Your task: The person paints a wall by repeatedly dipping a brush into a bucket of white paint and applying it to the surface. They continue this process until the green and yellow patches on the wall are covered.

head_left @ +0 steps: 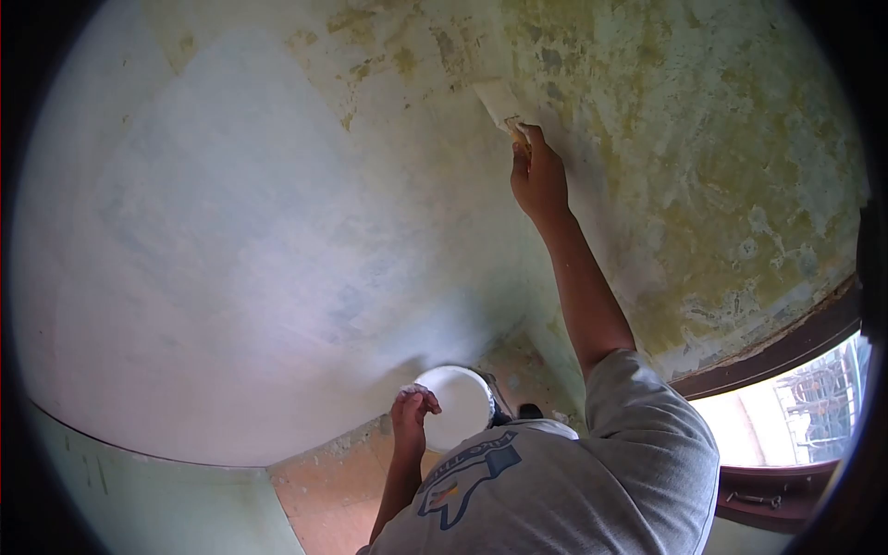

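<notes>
My right hand (539, 180) is raised high, fingers wrapped round the handle of a putty knife (499, 104). Its wide, whitish blade lies against the wall near the corner where two walls meet. Lower down, my left hand (413, 414) is closed beside a white bucket (488, 393), overlapping its left edge in this view. White material coats the fingertips of that hand; whatever they may hold is too small to make out. The left wall (231, 213) is mostly covered with a smooth whitish layer.
The right wall (703, 176) is patchy, with yellow-green stains and flaking. At lower right a window (786, 407) with a dark reddish frame has a metal grille outside. Orange floor tiles (338, 486) show beneath. A dark object (529, 412) sits near the bucket.
</notes>
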`<state>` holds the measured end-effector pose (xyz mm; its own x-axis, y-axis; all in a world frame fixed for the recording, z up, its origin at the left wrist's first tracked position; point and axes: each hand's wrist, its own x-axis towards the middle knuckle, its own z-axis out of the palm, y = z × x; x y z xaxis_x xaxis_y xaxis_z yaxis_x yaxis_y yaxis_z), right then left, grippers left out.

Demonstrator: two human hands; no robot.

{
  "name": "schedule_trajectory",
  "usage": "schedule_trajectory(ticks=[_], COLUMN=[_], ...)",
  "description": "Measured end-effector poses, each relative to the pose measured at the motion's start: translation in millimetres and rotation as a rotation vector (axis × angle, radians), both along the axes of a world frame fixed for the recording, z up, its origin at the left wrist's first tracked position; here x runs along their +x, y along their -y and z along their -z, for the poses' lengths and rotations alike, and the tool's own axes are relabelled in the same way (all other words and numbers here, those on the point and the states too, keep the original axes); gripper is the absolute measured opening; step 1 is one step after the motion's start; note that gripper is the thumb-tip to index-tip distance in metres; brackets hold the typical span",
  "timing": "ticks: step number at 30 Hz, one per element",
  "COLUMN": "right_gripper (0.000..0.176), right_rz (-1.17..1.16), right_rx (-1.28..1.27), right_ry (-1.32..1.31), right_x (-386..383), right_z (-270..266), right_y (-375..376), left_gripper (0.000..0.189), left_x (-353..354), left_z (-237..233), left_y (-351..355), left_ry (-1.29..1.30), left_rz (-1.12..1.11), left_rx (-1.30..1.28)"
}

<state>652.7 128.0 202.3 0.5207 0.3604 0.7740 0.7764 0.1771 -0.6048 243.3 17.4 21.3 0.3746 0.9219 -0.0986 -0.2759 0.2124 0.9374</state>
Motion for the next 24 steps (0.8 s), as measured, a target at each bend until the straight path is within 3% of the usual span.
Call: schedule_trajectory(ticks=[3,7,11,15,17,19,22,24], right_gripper=[0.020,0.024,0.024,0.026,0.027,0.025,0.028,0.031], right_rz=[0.037,0.205,0.163,-0.106,-0.265,-0.623,-0.749,-0.826], right_rx=[-0.103,-0.672,-0.954,-1.038,-1.122,-1.248,-1.509,-1.720], right_ry=[0.063,0.063,0.075,-0.190,-0.278,-0.600,-0.468,-0.520], right_x=[11,2,-26,-57,-80,-103,-139,-167], right_z=[41,91,142,232,264,291,313,341], right_y=[-5,41,65,62,62,56,46,33], left_gripper=[0.015,0.017,0.018,0.022,0.022,0.023,0.026,0.028], left_x=[-2,-17,-46,-80,-93,-103,-122,-134], left_z=[-1,11,48,111,126,136,174,194], left_y=[4,2,-11,-22,-20,-16,-10,1], left_ry=[-0.005,-0.010,-0.145,-0.520,-0.561,-0.497,-0.536,-0.572], left_rz=[-0.016,-0.065,-0.104,-0.125,-0.110,-0.126,-0.145,-0.156], left_rx=[-0.008,-0.048,0.002,-0.198,-0.199,-0.212,-0.328,-0.421])
